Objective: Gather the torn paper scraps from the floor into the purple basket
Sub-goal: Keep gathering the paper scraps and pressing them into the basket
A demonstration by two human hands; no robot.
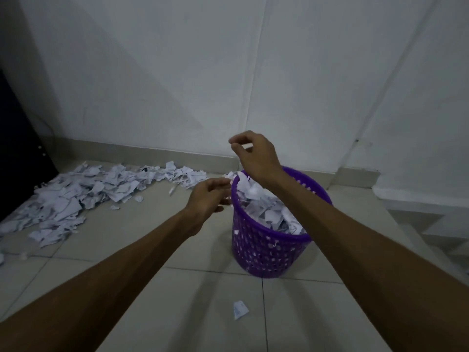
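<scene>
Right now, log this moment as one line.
left hand: open beside purple basket | right hand: open above rim | basket heaped | scrap pile remains on floor

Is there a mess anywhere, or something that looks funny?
Yes. A big pile of scraps still covers the floor left of the basket, and one stray scrap lies alone in front of it. The basket is heaped to its rim.

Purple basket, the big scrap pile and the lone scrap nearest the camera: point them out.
purple basket [264, 252], head view, on its perforated front wall.
scrap pile [76, 196], head view, on the middle of the heap.
lone scrap [240, 309], head view, on its centre.
</scene>
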